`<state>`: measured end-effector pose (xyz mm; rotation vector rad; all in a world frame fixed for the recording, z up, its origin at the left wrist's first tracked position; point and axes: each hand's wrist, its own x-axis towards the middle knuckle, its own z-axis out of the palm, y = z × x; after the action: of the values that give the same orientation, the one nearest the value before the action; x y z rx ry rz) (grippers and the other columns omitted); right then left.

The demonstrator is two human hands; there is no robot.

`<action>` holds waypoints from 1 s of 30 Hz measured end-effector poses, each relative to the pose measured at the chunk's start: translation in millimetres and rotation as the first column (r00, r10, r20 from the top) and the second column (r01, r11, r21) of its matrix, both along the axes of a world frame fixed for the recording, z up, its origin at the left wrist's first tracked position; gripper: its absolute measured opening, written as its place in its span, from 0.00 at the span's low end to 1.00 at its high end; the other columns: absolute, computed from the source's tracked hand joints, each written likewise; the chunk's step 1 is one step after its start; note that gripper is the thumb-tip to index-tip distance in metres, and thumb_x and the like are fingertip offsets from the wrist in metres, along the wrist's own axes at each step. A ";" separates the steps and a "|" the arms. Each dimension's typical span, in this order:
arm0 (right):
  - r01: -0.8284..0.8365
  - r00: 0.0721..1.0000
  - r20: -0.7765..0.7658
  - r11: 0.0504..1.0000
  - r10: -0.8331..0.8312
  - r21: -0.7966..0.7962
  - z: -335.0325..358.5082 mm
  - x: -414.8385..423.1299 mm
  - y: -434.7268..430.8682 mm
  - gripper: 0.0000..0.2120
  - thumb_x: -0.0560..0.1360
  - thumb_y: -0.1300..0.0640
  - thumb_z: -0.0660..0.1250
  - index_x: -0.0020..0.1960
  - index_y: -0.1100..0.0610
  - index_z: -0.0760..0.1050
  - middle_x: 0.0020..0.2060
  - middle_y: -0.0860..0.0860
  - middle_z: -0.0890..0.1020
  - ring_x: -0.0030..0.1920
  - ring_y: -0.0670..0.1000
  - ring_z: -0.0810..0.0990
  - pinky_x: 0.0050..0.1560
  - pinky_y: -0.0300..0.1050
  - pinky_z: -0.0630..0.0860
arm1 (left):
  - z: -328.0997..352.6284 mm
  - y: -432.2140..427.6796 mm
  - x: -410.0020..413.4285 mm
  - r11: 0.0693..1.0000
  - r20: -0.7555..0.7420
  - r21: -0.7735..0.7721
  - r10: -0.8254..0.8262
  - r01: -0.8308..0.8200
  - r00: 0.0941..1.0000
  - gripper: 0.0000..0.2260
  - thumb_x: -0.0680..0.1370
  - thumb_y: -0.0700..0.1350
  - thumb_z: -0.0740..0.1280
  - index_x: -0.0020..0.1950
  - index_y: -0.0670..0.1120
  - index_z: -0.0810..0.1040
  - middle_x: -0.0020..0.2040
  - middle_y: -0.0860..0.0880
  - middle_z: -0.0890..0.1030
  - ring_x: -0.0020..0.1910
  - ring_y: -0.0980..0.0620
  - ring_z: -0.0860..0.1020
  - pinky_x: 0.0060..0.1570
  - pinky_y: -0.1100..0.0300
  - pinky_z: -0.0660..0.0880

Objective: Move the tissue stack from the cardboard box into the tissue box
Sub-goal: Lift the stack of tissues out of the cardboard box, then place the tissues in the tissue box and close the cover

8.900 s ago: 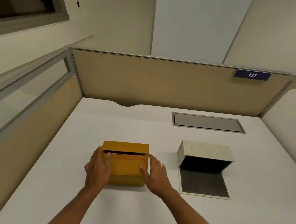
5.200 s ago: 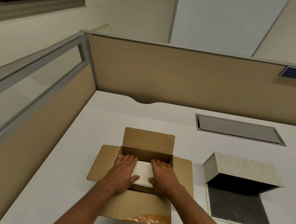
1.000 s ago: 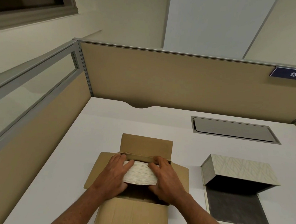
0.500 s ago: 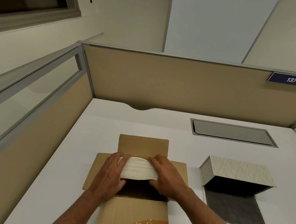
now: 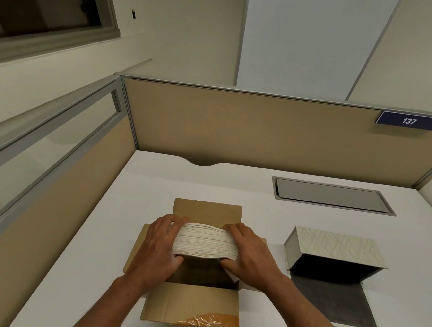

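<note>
A thick white tissue stack hangs just above the open brown cardboard box, whose flaps are spread out on the desk. My left hand clamps the stack's left end and my right hand clamps its right end. The box's dark inside shows below the stack. To the right lies the cream patterned tissue box on its side, its dark opening facing me and its base flap folded flat on the desk.
The white desk is walled by tan partitions behind and at the left. A grey cable hatch is set into the desk behind the tissue box. A strip of orange tape sticks to the cardboard box's near flap.
Both hands have lifted the tissue stack a little higher out of the cardboard box over the last second. Before that, they opened the flaps and reached inside.
</note>
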<state>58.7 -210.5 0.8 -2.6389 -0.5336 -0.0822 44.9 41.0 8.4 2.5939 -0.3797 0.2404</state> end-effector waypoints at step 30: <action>0.646 0.763 -0.547 0.372 -0.344 0.667 -5.0 -133.8 -283.3 0.41 0.77 0.53 0.71 0.76 0.34 0.47 0.76 0.46 0.62 0.67 0.50 0.72 0.62 0.47 0.71 | -14.5 -305.7 -55.9 0.615 -0.577 -0.707 -0.215 -0.350 0.788 0.33 0.76 0.42 0.69 0.74 0.63 0.59 0.69 0.53 0.70 0.60 0.56 0.74 0.49 0.65 0.75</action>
<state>-75.1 -493.8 -4.3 -1.6697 0.4165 -0.0674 -11.0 -264.7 -6.1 1.6317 0.0930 -0.3670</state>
